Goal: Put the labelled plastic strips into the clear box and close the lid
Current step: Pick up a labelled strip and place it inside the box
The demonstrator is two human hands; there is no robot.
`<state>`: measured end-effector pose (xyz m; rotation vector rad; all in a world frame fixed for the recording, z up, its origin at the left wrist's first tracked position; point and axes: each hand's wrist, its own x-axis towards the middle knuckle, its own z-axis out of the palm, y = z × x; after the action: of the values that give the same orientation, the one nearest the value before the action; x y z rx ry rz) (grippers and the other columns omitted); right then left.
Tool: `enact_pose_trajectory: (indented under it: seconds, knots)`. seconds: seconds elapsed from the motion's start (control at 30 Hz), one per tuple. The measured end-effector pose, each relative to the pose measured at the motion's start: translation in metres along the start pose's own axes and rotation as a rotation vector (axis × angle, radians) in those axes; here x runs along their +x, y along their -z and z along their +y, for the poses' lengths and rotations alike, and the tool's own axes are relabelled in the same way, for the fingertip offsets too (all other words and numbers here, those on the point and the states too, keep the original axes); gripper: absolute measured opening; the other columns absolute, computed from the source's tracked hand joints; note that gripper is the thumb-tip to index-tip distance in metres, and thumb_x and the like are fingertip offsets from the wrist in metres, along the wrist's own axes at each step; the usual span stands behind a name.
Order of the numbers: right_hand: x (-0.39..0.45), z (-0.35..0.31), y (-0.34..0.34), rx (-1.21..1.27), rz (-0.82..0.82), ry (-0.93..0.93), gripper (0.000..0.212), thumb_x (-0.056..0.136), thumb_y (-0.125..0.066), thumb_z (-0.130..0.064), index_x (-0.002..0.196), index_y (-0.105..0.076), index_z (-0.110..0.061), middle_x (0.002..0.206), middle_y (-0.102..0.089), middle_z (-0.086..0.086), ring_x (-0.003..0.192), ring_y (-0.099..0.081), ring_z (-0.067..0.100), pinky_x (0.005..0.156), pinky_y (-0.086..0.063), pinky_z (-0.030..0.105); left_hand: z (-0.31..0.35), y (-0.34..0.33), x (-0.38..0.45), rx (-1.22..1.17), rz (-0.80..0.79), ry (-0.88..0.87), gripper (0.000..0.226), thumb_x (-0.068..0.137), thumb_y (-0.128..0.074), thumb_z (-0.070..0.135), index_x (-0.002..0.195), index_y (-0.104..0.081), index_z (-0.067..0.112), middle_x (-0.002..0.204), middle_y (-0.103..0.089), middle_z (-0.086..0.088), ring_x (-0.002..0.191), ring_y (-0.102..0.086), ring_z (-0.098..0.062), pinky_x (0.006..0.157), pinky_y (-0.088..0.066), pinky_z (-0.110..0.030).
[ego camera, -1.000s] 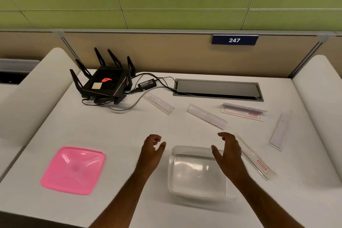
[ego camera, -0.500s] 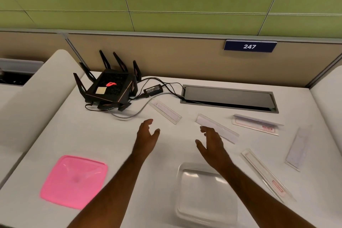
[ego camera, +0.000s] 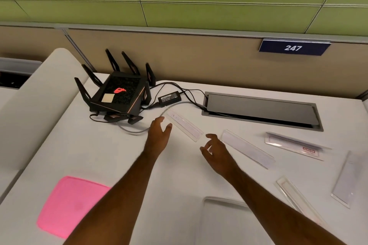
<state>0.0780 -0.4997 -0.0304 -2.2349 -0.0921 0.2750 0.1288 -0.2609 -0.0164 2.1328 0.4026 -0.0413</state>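
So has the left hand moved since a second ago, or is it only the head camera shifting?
Yes. The left hand has moved away from the clear box toward the router, and now reaches the near end of the farthest-left strip.

— What colours are on that desk?

— The table [ego camera: 99, 149] is plain off-white. The lid [ego camera: 69, 205] at the near left is bright pink, solid, no pattern.

— And the strips?

— Clear plastic with white inserts. The strip by the left hand [ego camera: 184, 125] looks all pale; the one further right [ego camera: 294, 145] has a small red-printed label.

— The box?

— The clear box [ego camera: 225, 223] is see-through, almost lost against the white.

— That gadget at the back?

— A black router [ego camera: 117, 95], with a glowing red logo and a pale beige square sticker on top. Black cables beside it, one grey.

— The wall?

— Green panels above a tan partition, and a navy sign [ego camera: 292, 47] with white digits, 247.
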Motion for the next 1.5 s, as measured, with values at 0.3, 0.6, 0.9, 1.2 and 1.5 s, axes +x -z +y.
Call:
enact_pose_trajectory:
  seconds: [0.3, 0.6, 0.9, 1.2, 1.5]
  knots:
    - [0.065, -0.018, -0.043, 0.079, -0.091, -0.137, 0.059, 0.098, -0.058, -0.043, 0.147, -0.032, -0.023, 0.105, -0.064, 0.000, 0.101, -0.066, 0.026, 0.096, -0.054, 0.043, 0.009, 0.014, 0.074, 0.088, 0.013, 0.053, 0.065, 0.101, -0.052, 0.044, 0.155, -0.030, 0.017, 0.159, -0.036, -0.010, 0.146, -0.034, -0.030, 0.116, -0.035, -0.051]
    - [0.107, -0.012, -0.057, 0.173, -0.154, -0.174, 0.040, 0.102, -0.054, -0.037, 0.138, -0.042, -0.023, 0.110, -0.072, 0.006, 0.097, -0.070, 0.023, 0.081, -0.050, 0.026, 0.009, -0.001, 0.117, 0.032, -0.011, 0.122, 0.068, 0.103, -0.047, 0.044, 0.158, -0.019, 0.017, 0.162, -0.029, -0.011, 0.148, -0.030, -0.032, 0.117, -0.033, -0.053]
    - [0.103, 0.017, -0.083, 0.391, -0.166, -0.176, 0.029, 0.107, -0.044, -0.023, 0.132, -0.056, -0.014, 0.097, -0.075, 0.006, 0.083, -0.070, 0.014, 0.075, -0.059, 0.022, -0.031, -0.015, 0.119, 0.034, -0.041, 0.178, 0.067, 0.102, -0.050, 0.043, 0.156, -0.023, 0.015, 0.159, -0.035, -0.012, 0.144, -0.036, -0.032, 0.115, -0.038, -0.051]
    - [0.106, 0.030, -0.065, 0.316, -0.117, -0.181, 0.028, 0.107, -0.042, -0.039, 0.110, -0.062, -0.021, 0.080, -0.078, -0.002, 0.069, -0.071, 0.013, 0.062, -0.052, 0.017, -0.031, -0.035, 0.116, 0.039, -0.030, 0.119, 0.064, 0.101, -0.053, 0.042, 0.154, -0.030, 0.015, 0.156, -0.040, -0.009, 0.143, -0.037, -0.028, 0.115, -0.037, -0.048]
    - [0.084, 0.033, -0.051, 0.359, -0.103, -0.116, 0.024, 0.107, -0.046, -0.028, 0.107, -0.068, -0.019, 0.071, -0.077, -0.001, 0.062, -0.070, 0.017, 0.072, -0.059, 0.039, -0.032, -0.029, 0.084, 0.018, -0.086, 0.077, 0.067, 0.095, -0.056, 0.009, 0.155, -0.028, 0.023, 0.160, -0.034, -0.004, 0.148, -0.031, -0.025, 0.115, -0.037, -0.052]
